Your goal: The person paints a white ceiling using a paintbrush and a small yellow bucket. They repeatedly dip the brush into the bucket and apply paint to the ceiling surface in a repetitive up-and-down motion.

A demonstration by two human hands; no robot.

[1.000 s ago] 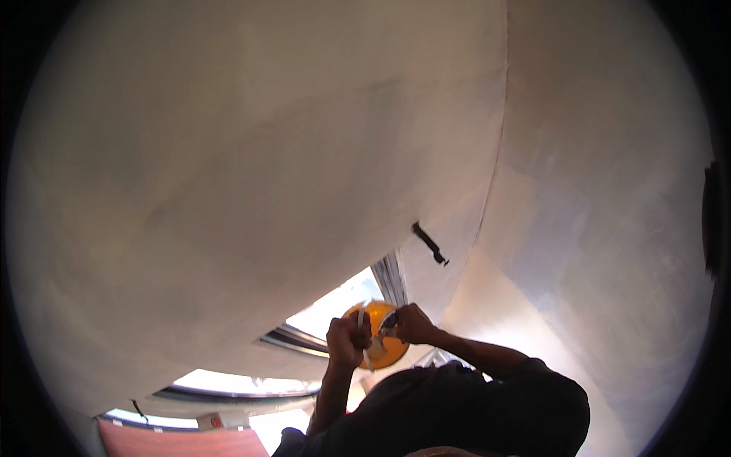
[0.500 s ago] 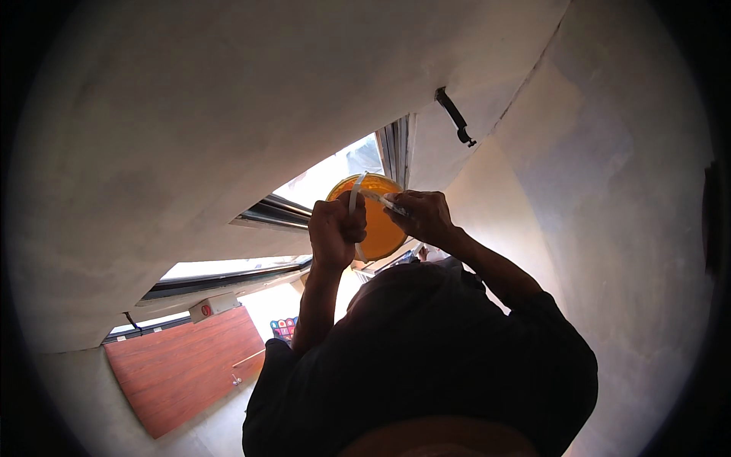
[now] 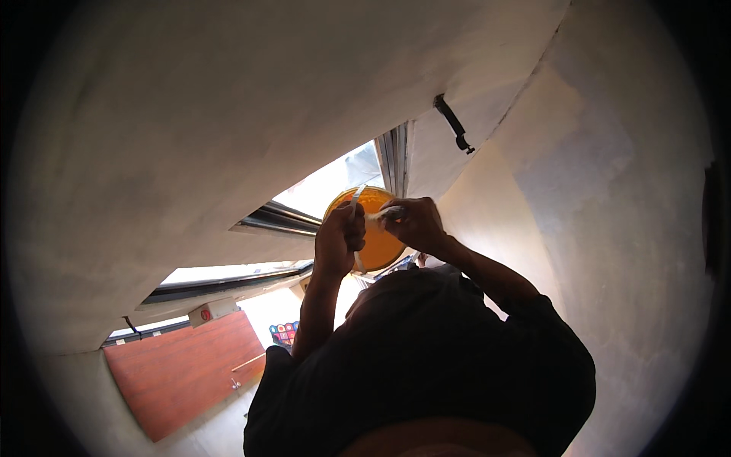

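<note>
An orange bucket [image 3: 381,247] with a yellowish rim hangs in front of my chest, its open top toward me. My left hand [image 3: 340,234] is closed round the bucket's white handle [image 3: 358,199], which arches across the opening. Over the right part of the bucket, my right hand [image 3: 415,222] is closed on what looks like a paintbrush [image 3: 375,216] with pale bristles. Its tip points left toward the handle and my left fist. Fingers and shadow hide most of the brush, and how full the bucket is cannot be made out.
Bright windows with dark frames [image 3: 282,217] lie beyond the bucket and to the left. A black bracket [image 3: 454,123] sticks out of the pale wall [image 3: 609,198]. At lower left are a reddish-brown wooden door [image 3: 183,373] and a small box [image 3: 213,311] with a red part.
The bucket and both hands sit slightly lower in view. My right hand has turned and drawn the brush in, so less of it shows. My left hand keeps its hold on the handle.
</note>
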